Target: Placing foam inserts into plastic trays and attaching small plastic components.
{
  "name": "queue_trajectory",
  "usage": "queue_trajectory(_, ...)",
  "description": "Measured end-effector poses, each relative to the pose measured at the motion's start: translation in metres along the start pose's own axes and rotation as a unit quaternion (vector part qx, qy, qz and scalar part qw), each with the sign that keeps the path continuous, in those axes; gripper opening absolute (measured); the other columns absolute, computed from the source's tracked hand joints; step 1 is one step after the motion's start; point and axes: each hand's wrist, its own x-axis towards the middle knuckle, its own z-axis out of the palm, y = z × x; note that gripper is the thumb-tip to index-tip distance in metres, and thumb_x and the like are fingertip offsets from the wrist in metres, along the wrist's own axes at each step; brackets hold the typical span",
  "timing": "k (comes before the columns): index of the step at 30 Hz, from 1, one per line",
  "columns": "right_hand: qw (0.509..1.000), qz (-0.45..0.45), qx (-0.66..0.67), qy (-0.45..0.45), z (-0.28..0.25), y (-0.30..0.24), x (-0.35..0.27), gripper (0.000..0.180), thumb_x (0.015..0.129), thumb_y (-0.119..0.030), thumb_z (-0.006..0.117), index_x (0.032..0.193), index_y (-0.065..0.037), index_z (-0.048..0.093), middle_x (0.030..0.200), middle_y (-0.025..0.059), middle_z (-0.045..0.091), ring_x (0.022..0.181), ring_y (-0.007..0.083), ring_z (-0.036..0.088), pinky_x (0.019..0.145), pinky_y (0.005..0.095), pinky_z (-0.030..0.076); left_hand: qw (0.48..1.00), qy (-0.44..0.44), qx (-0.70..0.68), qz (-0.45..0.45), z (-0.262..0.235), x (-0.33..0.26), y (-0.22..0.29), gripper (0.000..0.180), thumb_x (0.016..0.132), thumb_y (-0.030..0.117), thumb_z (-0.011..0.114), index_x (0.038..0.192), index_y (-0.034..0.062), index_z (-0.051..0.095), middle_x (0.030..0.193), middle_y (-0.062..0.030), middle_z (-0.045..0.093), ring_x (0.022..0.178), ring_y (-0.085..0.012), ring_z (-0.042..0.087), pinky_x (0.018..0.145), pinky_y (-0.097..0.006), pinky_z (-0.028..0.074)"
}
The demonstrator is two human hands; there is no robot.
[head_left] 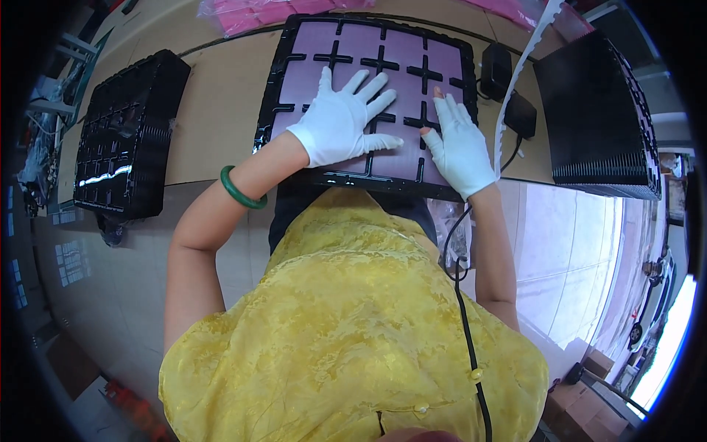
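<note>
A black plastic tray [324, 179] with cross-shaped dividers lies in front of me, and flat pink-purple sheets [317, 38] fill its compartments. My left hand [340, 118], in a white glove, rests flat on the middle of the tray with its fingers spread. On the tray's right side lies my right hand [460, 147], also in a white glove; its thumb and a fingertip show bare. Its fingers are stretched out and touch the sheets near a divider. Neither hand holds anything.
Stacks of black trays stand at the left [132, 140] and right [596, 110] of the table [213, 125]. Black boxes [497, 70] with a cable sit just right of the tray. Pink sheets in clear plastic [250, 15] lie at the back. A white serrated strip [526, 55] crosses the right side.
</note>
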Motion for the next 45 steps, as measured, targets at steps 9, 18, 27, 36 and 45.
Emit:
queue_trajectory(9, 0.999, -0.043, 0.003, 0.032, -0.01, -0.04, -0.063, 0.075, 0.094, -0.042, 0.066, 0.151, 0.002, 0.044, 0.141, 0.0285, 0.056, 0.136, 0.0457, 0.049, 0.115, 0.0497, 0.039, 0.995, -0.025, -0.068, 0.072, -0.021, -0.061, 0.051, 0.098, 0.089, 0.082, 0.043, 0.149, 0.0046, 0.051, 0.158, -0.023, 0.042, 0.147, -0.0461, 0.037, 0.115, -0.072, 0.021)
queue_trajectory(18, 0.997, -0.013, 0.059, 0.053, -0.02, -0.048, -0.093, 0.054, 0.098, -0.039, 0.063, 0.14, -0.004, 0.059, 0.132, 0.0208, 0.066, 0.115, 0.039, 0.065, 0.096, 0.0441, 0.051, 0.993, 0.074, -0.063, -0.063, -0.04, -0.119, 0.013, 0.094, 0.089, 0.07, 0.06, 0.145, -0.0041, 0.047, 0.151, -0.0267, 0.047, 0.135, -0.0456, 0.049, 0.116, -0.054, 0.037)
queue_trajectory(27, 0.992, -0.03, 0.026, 0.12, -0.023, -0.015, -0.004, 0.047, 0.103, -0.035, 0.057, 0.137, -0.003, 0.06, 0.121, 0.0209, 0.07, 0.104, 0.0376, 0.069, 0.088, 0.044, 0.054, 0.985, 0.15, 0.03, -0.084, -0.04, -0.081, -0.036, 0.061, 0.095, 0.054, 0.061, 0.122, -0.0005, 0.065, 0.129, -0.0225, 0.065, 0.118, -0.0376, 0.063, 0.109, -0.047, 0.046)
queue_trajectory(36, 0.994, 0.059, 0.035, 0.086, -0.014, 0.047, 0.064, 0.046, 0.106, -0.038, 0.047, 0.14, -0.008, 0.058, 0.106, 0.0251, 0.072, 0.094, 0.0424, 0.07, 0.085, 0.0509, 0.054, 0.983, 0.171, 0.043, -0.06, -0.039, -0.006, -0.092, 0.05, 0.099, 0.053, 0.057, 0.097, 0.0035, 0.067, 0.103, -0.0161, 0.068, 0.098, -0.0325, 0.065, 0.095, -0.044, 0.048)
queue_trajectory(45, 0.999, -0.027, -0.027, 0.021, -0.018, 0.038, 0.055, 0.05, 0.104, -0.038, 0.05, 0.141, -0.004, 0.055, 0.128, 0.0223, 0.067, 0.117, 0.0433, 0.064, 0.099, 0.0478, 0.051, 0.996, 0.048, 0.037, -0.058, -0.018, -0.009, -0.097, 0.082, 0.1, 0.062, 0.049, 0.144, -0.0066, 0.047, 0.15, -0.027, 0.048, 0.142, -0.0412, 0.043, 0.121, -0.048, 0.031)
